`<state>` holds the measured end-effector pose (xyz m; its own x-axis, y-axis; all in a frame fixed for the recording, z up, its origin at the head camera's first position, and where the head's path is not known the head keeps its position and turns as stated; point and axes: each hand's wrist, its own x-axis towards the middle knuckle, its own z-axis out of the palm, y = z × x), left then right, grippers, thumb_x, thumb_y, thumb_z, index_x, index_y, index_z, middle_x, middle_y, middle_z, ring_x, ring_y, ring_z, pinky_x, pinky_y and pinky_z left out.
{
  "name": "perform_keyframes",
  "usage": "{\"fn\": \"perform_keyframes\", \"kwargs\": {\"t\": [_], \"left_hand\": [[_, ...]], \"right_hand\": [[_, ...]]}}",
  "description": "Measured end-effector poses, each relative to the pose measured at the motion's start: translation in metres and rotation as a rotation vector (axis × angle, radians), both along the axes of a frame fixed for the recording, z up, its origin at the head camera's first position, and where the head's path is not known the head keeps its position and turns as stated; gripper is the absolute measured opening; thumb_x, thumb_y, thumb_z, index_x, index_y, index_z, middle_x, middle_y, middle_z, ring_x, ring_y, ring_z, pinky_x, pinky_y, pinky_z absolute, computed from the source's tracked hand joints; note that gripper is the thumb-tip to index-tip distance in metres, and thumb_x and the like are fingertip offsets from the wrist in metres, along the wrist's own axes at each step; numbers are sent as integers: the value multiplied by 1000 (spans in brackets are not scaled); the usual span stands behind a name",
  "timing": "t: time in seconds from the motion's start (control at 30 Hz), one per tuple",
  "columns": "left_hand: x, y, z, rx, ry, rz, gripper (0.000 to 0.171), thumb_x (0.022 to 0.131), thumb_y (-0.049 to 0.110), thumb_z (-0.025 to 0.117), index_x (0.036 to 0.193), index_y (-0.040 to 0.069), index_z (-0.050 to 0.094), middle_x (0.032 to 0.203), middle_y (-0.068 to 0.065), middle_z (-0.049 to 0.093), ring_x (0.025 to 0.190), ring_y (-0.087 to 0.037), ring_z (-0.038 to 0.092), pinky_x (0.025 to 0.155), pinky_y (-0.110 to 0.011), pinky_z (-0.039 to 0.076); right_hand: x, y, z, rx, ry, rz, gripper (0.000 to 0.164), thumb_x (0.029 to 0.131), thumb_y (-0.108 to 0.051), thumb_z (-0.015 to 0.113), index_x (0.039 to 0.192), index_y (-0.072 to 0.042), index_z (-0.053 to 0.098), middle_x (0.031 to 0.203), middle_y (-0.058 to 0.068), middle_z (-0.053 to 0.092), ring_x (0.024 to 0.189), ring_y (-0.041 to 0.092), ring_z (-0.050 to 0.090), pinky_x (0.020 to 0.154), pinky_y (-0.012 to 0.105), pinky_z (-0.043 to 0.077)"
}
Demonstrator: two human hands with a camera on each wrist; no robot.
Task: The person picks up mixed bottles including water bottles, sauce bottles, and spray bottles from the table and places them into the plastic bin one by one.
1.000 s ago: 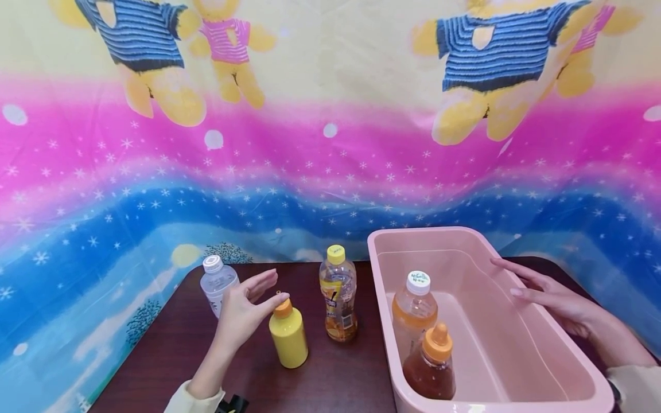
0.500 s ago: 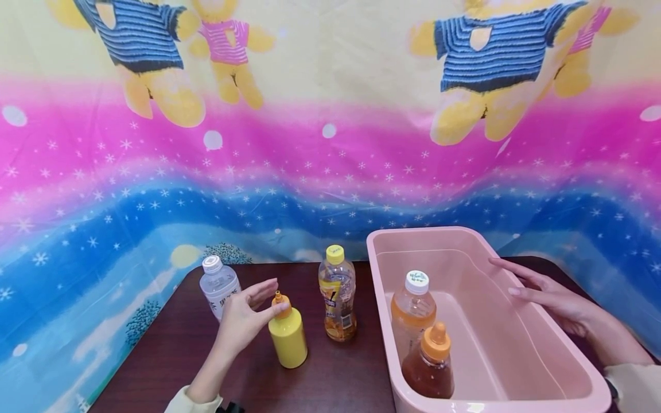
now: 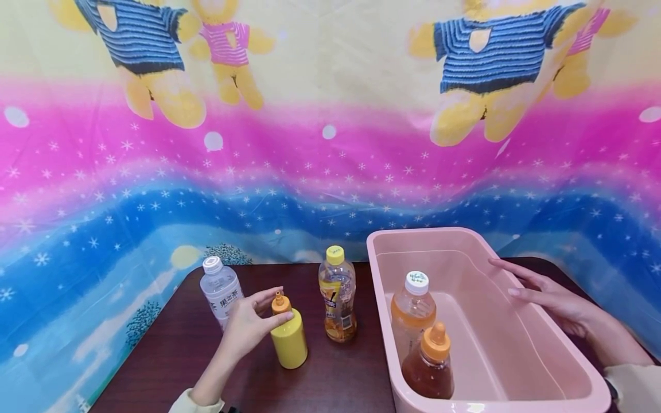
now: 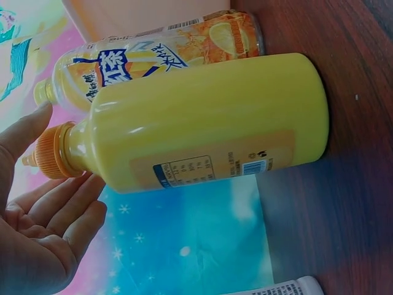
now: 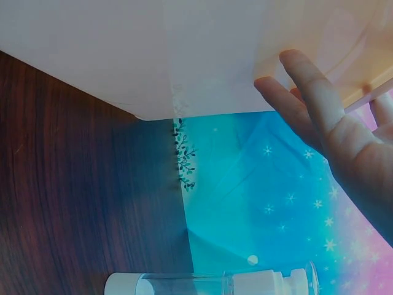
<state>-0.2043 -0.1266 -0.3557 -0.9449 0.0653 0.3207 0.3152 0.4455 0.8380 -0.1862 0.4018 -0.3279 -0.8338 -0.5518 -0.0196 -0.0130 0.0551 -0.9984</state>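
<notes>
A yellow squeeze bottle (image 3: pixel 290 339) with an orange nozzle cap (image 4: pixel 54 150) stands upright on the table. My left hand (image 3: pixel 248 324) is around that cap, thumb on one side and fingers on the other. In the left wrist view the fingers are spread and a gap shows between thumb and cap. My right hand (image 3: pixel 563 304) is at the right rim of a pink bin (image 3: pixel 379 287), its fingers fairly straight. Inside the bin stand a white-capped bottle of orange drink (image 3: pixel 413 312) and a red-brown bottle with an orange nozzle cap (image 3: pixel 430 373).
A yellow-capped iced tea bottle (image 3: pixel 338 298) stands between the squeeze bottle and the bin. Behind my left hand is a clear bottle with a white cap (image 3: pixel 221 289). A clear container (image 5: pixel 196 284) shows low in the right wrist view. A printed cloth (image 3: pixel 330 172) hangs behind the table.
My left hand has moved slightly down and right, closer around the squeeze bottle's cap, uncovering more of the clear bottle's label. The right hand stays at the bin's rim.
</notes>
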Motion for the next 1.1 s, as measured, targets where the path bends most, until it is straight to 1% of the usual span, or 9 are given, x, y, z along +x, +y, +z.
{"fn": "perform_keyframes", "kwargs": {"t": [0.13,0.37,0.5,0.73,1.0,1.1], "left_hand": [[-1,1,-1,-31,-17,8,48,67,21,81,110,7,66,104,-14,66,99,-29,62,80,-40,52],[-2,2,-4,-45,-34,24,43,66,18,82,104,4,68,96,-12,69,89,-24,66,75,-34,54],[-3,2,-4,-58,-40,30,42,66,20,81,103,4,68,96,-11,69,88,-23,66,75,-35,54],[-4,2,-5,-63,-68,24,45,67,21,81,104,-1,67,94,-12,69,88,-24,66,75,-36,54],[-2,4,-6,-71,-46,36,43,69,18,79,104,-3,66,93,-12,69,85,-22,66,71,-32,55],[-2,5,-7,-71,-28,45,42,69,16,79,104,-4,66,93,-12,69,84,-21,66,69,-29,55]], "right_hand": [[0,0,0,-7,-13,4,54,100,-10,31,142,-42,22,126,-16,51,106,28,59,78,58,44],[-1,1,0,-14,-22,16,54,100,-9,30,142,-42,21,127,-16,50,107,27,58,79,58,43],[-2,1,-1,-12,-14,14,54,100,-9,29,143,-41,21,127,-17,50,108,26,58,79,57,44],[-1,1,-1,-17,-7,19,54,100,-9,29,143,-41,20,128,-16,50,108,28,58,78,58,43],[-2,1,0,-23,-9,30,53,100,-10,29,143,-41,20,128,-15,50,107,30,58,78,59,43],[-2,2,0,-43,-32,52,53,100,-10,28,142,-42,21,128,-13,50,107,33,57,78,59,42]]}}
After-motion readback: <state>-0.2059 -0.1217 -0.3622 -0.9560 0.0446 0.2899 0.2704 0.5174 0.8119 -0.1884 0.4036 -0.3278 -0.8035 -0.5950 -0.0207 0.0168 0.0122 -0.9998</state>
